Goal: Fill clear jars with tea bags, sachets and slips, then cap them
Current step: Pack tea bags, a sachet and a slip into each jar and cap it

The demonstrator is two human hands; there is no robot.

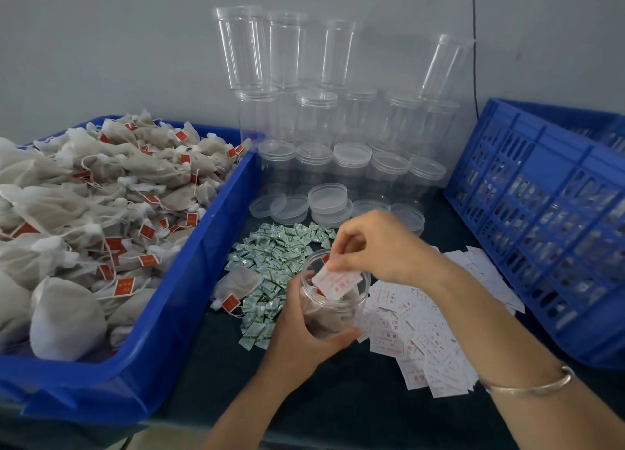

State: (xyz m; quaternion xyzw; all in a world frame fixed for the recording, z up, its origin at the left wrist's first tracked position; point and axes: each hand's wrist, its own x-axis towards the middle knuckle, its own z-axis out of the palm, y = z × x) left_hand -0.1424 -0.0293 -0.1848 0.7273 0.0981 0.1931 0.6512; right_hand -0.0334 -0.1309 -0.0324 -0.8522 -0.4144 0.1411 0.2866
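Holding the open jar (333,301) over the near middle of the tabletop (338,402), my left hand (304,334) has its fingers wrapped round the side. My right hand (382,243) pinches one white slip (338,282) at the mouth, and brownish tea bags sit inside.

The jar blocks part of the green sachet pile (270,257) behind it, and my right forearm covers some of the loose slips (422,345). One stray tea bag (236,284) lies on the sachets.

One blue bin (189,280) heaped with tea bags (84,196) is on the left, one blue crate (541,213) on the right. Empty jars (316,118) are stacked at the wall, four on the top tier and the rest too overlapped to count. At least five lids (328,196) lie in front.
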